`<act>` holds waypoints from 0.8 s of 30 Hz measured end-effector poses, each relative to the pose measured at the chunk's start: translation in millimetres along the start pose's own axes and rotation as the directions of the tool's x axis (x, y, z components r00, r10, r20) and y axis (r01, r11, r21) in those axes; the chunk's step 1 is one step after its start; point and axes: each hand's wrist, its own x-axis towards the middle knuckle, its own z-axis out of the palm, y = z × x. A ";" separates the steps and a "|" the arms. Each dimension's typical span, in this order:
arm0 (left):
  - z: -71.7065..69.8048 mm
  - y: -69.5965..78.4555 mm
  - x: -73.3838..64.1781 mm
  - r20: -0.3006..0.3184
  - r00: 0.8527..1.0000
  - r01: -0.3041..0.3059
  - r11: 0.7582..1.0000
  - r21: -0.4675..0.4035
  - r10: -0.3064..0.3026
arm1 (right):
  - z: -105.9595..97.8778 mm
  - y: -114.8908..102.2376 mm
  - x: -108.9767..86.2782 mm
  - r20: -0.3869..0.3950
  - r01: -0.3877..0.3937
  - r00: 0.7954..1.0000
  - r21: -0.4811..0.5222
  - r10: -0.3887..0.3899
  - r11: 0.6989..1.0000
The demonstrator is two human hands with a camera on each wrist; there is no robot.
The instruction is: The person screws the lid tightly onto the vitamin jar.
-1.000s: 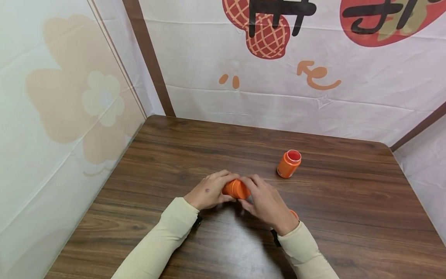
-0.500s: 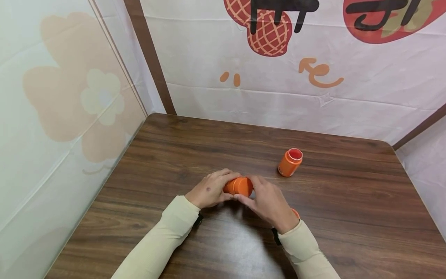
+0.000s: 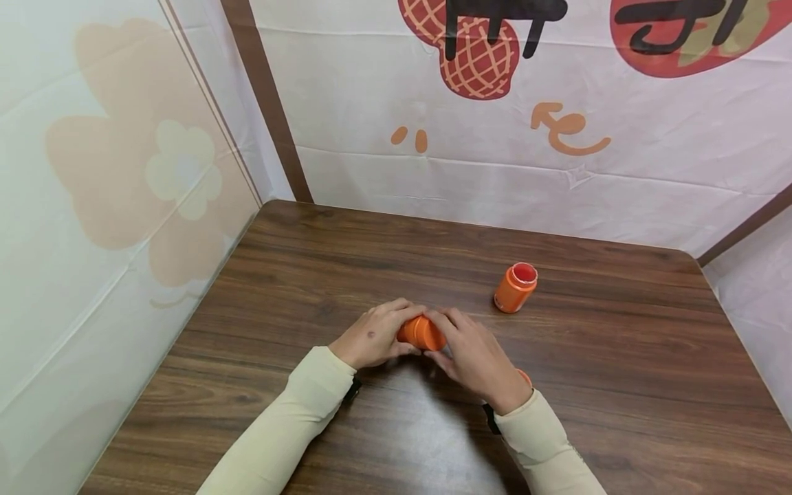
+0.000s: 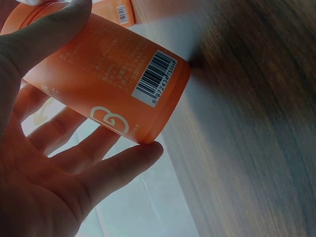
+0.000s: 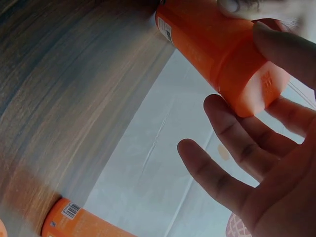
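Note:
My left hand holds an orange plastic bottle, thumb on one side and fingers on the other. The bottle tilts, its base toward the tabletop, with a barcode label facing the left wrist camera. On its upper end is an orange screw cap with an embossed mark on top. My right hand grips this cap between thumb and fingers; its outer fingers stand off the cap in the right wrist view. Whether the cap is tight or loose cannot be seen.
Back right on the brown wooden table, a second orange bottle stands upright without a cap. Part of an orange round object shows behind my right wrist. Printed cloth walls border the table at the back and sides.
My right hand's fingers shifted round the cap, spreading to show more of its top half a second ago, then closing over it again. My left hand keeps its hold on the bottle.

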 end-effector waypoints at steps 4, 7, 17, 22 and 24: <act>0.4 -0.3 0.0 -0.003 1.000 0.007 1.000 0.003 -0.007 | 1.4 -1.1 -0.6 0.001 -0.024 1.000 -0.011 0.024 1.000; 0.4 -0.3 0.2 -0.008 1.000 0.006 1.000 0.002 -0.006 | 2.2 -2.6 -0.9 0.021 -0.060 0.998 -0.017 0.060 0.998; 0.6 0.6 -0.5 -0.002 1.000 0.008 1.000 0.013 -0.008 | 5.4 -5.0 -2.6 0.041 -0.068 0.997 -0.008 0.068 0.998; 1.8 0.1 -0.9 -0.017 1.000 0.004 1.000 0.017 -0.004 | 9.1 -3.0 -3.1 -0.040 0.006 0.999 -0.009 -0.006 1.000; 2.6 0.4 -0.7 -0.027 1.000 0.006 1.000 0.019 -0.005 | 9.4 -2.8 -2.9 -0.058 0.010 0.998 -0.009 -0.011 1.000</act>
